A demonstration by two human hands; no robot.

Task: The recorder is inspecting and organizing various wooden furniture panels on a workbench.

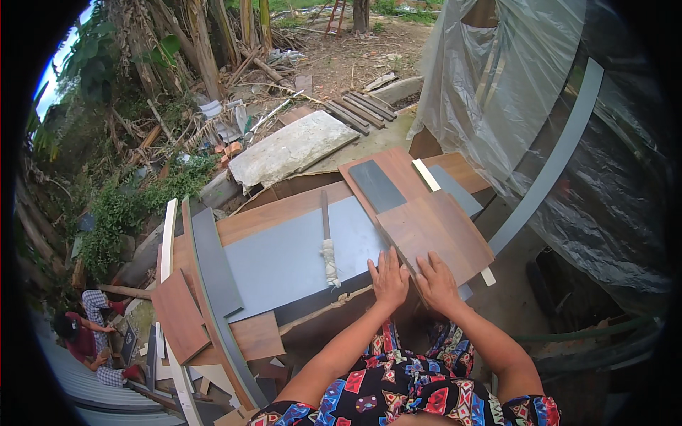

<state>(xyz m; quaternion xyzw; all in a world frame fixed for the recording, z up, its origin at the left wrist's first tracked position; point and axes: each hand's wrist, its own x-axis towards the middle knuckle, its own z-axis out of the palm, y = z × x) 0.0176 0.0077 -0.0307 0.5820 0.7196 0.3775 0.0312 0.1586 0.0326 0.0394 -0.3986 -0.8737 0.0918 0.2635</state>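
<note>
My left hand (390, 279) has its fingers stretched out over the near edge of a grey panel (284, 255), beside the left edge of a brown wood-look board (435, 234). Just right of it, my right hand (437, 282) lies with fingers extended on the near corner of that brown board. Both palms are hidden. Left of my hands, a long thin dark tool with a cloth-wrapped handle (329, 263) rests on the grey panel. Under the brown board is another brown board (355, 186), with a dark grey rectangular piece (376, 186) on top.
Long bowed strips (213, 305) and a brown offcut (180, 316) lie at the left. A grey strip (550, 163) rises at the right near plastic sheeting (490, 92). Beyond lies a concrete slab (295, 149). Another person (82, 337) sits low at the far left among offcuts.
</note>
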